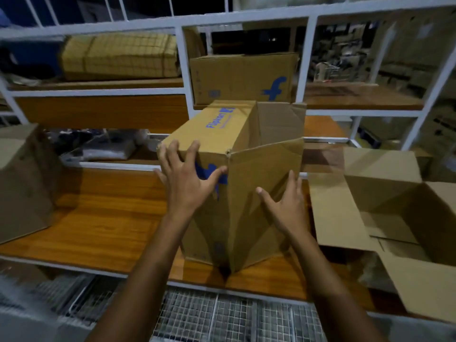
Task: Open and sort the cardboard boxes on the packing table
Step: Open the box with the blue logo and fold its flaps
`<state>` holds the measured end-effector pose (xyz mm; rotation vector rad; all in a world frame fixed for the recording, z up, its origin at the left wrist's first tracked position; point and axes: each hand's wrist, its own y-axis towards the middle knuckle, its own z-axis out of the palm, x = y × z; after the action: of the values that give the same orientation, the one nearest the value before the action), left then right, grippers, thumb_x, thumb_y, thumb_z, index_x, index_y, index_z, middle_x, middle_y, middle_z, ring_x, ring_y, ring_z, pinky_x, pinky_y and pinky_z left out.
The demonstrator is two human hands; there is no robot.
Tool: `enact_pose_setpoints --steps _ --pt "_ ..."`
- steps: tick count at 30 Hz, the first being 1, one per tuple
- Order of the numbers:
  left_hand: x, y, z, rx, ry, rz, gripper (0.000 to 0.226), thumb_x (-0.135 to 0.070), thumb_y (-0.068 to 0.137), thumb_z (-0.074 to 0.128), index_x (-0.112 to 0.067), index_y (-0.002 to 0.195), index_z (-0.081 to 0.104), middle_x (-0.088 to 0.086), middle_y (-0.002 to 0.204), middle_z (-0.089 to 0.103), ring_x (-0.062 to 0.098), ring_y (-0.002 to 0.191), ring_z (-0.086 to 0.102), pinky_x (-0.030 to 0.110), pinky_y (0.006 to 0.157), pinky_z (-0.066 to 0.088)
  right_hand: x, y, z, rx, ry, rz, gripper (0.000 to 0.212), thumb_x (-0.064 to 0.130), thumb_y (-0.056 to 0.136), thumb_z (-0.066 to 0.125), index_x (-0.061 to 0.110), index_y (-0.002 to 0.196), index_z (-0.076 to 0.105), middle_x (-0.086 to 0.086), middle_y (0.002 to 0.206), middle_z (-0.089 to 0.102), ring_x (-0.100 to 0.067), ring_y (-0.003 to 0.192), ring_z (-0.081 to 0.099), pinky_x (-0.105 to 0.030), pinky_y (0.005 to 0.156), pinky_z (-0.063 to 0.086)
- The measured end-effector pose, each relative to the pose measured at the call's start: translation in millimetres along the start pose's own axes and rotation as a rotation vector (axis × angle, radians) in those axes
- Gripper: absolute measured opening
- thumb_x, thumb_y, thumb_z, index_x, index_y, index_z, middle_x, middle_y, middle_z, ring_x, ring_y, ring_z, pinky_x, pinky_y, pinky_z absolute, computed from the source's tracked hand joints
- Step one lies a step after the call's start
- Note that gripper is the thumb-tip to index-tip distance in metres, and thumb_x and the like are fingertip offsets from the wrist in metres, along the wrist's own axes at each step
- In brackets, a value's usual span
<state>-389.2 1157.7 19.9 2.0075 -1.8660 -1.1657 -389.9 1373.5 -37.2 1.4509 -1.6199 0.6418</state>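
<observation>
A brown cardboard box with blue print stands tilted on the wooden packing table, its flaps swung out on the right side. My left hand lies spread on the box's near upper corner, fingers apart over the edge. My right hand rests flat against the large near flap, fingers apart, nothing clasped. An opened empty box sits at the right with its flaps spread. Another brown box stands at the left edge.
A closed printed box sits on the white-framed shelf behind. A yellow checked bundle lies on the upper left shelf. Plastic-wrapped items lie on the lower shelf. Wire mesh runs below the table's front edge.
</observation>
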Motion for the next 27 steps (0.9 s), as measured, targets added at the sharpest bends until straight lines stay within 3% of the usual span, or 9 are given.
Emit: enact_pose_setpoints --steps 4,7,10,12,16,20,23,27 --pt "24 10 -5 -0.116 -0.033 0.061 0.071 -0.079 0.08 0.043 -0.024 0.119 0.065 0.01 0.125 0.046 0.031 0.123 0.035 0.061 0.1 0.037 21 16 39 0.27 0.142 -0.131 0.078 0.056 0.097 0.05 0.026 0.16 0.013 -0.003 0.166 0.02 -0.022 0.151 0.022 -0.042 0.121 0.023" --pt "44 36 -12 -0.222 -0.28 -0.113 0.05 -0.063 0.089 0.051 -0.018 0.1 0.07 0.011 0.116 0.049 0.028 0.117 0.039 0.043 0.09 0.047 41 10 72 0.354 0.219 -0.176 0.081 0.07 0.094 0.039 0.031 0.159 0.011 0.002 0.167 0.019 -0.017 0.151 0.02 -0.044 0.122 0.02" --pt "66 53 -16 -0.211 -0.397 -0.239 0.033 -0.044 0.095 0.058 -0.016 0.107 0.07 0.014 0.128 0.049 0.023 0.121 0.045 0.008 0.083 0.037 55 1 101 0.342 0.193 -0.187 0.085 0.076 0.091 0.03 0.036 0.159 -0.001 0.001 0.169 0.003 -0.02 0.154 0.004 -0.048 0.124 0.01" --pt "80 56 -18 -0.202 -0.427 -0.261 0.034 -0.04 0.097 0.056 -0.014 0.114 0.069 0.011 0.125 0.051 0.016 0.111 0.049 -0.002 0.071 0.03 61 -4 113 0.326 0.176 -0.174 0.08 0.069 0.092 0.028 0.039 0.157 -0.007 0.001 0.169 -0.006 -0.023 0.154 -0.003 -0.049 0.122 0.005" --pt "102 65 -29 -0.204 -0.452 -0.357 0.027 -0.038 0.097 0.053 -0.019 0.108 0.069 0.002 0.11 0.056 0.009 0.094 0.05 0.011 0.066 0.034 77 -17 134 0.261 0.193 -0.182 0.071 0.066 0.094 0.023 0.044 0.154 -0.008 0.004 0.168 -0.011 -0.021 0.153 -0.009 -0.045 0.12 0.002" --pt "142 71 -56 -0.083 -0.517 -0.433 0.02 -0.039 0.094 0.055 -0.026 0.103 0.067 -0.008 0.096 0.062 0.012 0.093 0.056 0.027 0.065 0.042 101 -37 160 0.167 0.205 -0.226 0.069 0.067 0.095 0.017 0.043 0.157 -0.001 0.004 0.168 -0.005 -0.016 0.153 -0.006 -0.035 0.117 0.001" --pt "189 71 -76 0.109 -0.552 -0.447 0.022 -0.04 0.096 0.053 -0.025 0.102 0.068 -0.002 0.099 0.064 0.017 0.093 0.056 0.036 0.077 0.047 124 -47 183 0.124 0.155 -0.237 0.07 0.068 0.092 0.013 0.043 0.157 0.005 0.003 0.169 0.001 -0.016 0.154 -0.004 -0.042 0.123 0.0" --pt "239 49 -80 0.281 -0.747 -0.566 0.025 -0.033 0.098 0.052 -0.019 0.088 0.07 0.0 0.09 0.068 0.019 0.084 0.059 0.037 0.078 0.05 142 -49 214 0.152 -0.062 -0.269 0.079 0.08 0.083 0.002 0.048 0.156 0.009 0.004 0.168 0.01 -0.02 0.155 0.002 -0.052 0.123 0.006"
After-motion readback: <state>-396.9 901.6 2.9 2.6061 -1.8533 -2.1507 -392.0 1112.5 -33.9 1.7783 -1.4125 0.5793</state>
